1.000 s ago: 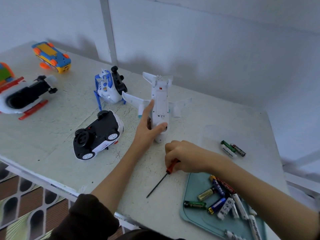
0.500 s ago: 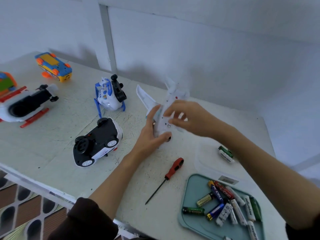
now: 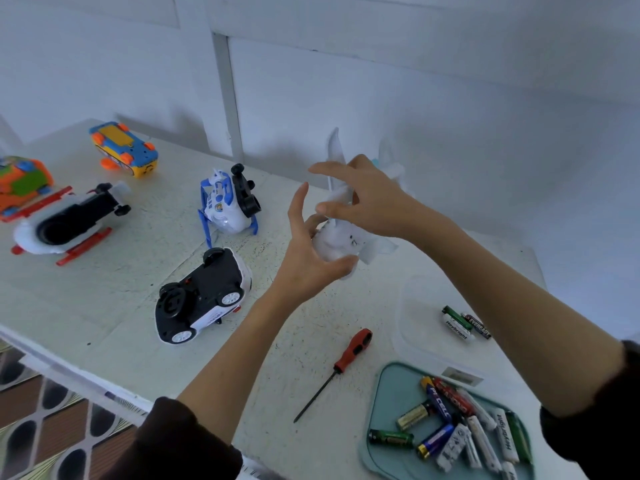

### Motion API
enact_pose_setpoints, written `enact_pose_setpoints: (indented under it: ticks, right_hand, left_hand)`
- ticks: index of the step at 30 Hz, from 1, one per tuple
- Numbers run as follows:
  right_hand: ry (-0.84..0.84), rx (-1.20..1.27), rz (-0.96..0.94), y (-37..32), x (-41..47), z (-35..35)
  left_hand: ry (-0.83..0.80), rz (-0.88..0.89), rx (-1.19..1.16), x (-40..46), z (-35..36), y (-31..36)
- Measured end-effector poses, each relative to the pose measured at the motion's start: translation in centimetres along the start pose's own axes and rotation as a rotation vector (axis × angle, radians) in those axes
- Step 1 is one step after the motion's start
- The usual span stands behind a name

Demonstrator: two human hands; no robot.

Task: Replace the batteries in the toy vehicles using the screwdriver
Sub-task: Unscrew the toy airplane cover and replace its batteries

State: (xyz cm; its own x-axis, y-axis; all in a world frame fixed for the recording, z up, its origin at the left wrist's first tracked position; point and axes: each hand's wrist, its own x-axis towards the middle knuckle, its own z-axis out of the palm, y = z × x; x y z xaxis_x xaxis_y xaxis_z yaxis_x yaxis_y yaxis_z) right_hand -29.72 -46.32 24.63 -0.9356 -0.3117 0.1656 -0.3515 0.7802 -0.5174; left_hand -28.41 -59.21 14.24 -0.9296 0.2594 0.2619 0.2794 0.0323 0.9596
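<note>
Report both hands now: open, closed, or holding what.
Left hand: holds the nose end of the white toy plane, lifted off the table.
Right hand: fingers curled around the plane's body; screwdriver lies free.

- Both bare forearms reach forward from dark sleeves, hands raised above the table.
- The left hand (image 3: 306, 261) is turned palm inward, thumb and lower fingers curled around the nose of the toy airplane (image 3: 346, 242), index finger upright.
- The right hand (image 3: 367, 199) comes from the right, fingers spread and bent over the airplane's body.
</note>
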Motion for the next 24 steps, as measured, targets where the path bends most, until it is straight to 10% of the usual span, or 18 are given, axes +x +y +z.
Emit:
enact_pose_setpoints:
  ticks: [11, 24]
  right_hand:
    - [0.164, -0.08, 0.085, 0.0, 0.8, 0.2]
    - [0.487, 1.04, 0.402, 8.4, -2.6, 1.4]
  left_hand:
    - [0.09, 0.039, 0.105, 0.9, 0.6, -0.5]
    - [-0.216, -0.36, -0.274, 2.7, 1.2, -2.6]
